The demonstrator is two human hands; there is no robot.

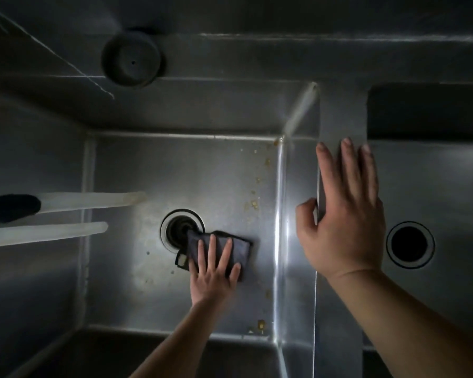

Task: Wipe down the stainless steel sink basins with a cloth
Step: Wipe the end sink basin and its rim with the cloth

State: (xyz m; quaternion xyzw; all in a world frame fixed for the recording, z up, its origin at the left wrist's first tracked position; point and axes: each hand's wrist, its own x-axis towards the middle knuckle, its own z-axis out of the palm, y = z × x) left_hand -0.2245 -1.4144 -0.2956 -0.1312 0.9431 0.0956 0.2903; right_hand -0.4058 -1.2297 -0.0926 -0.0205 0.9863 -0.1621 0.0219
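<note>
I look straight down into a deep stainless steel sink basin (153, 170). A dark folded cloth (242, 248) lies on its floor, partly over the round drain (176, 230). My left hand (213, 271) presses flat on the cloth, fingers spread. My right hand (344, 214) rests on the steel divider (339, 115) between this basin and the right basin (432, 186), thumb hooked over its left edge, fingers lying flat. Yellowish food specks (254, 204) dot the floor along the right wall.
Two pale tubes (93, 199) (52, 231) reach in over the left side of the basin. A dark round cap (133, 60) sits on the back ledge. The right basin has its own open drain (410, 244).
</note>
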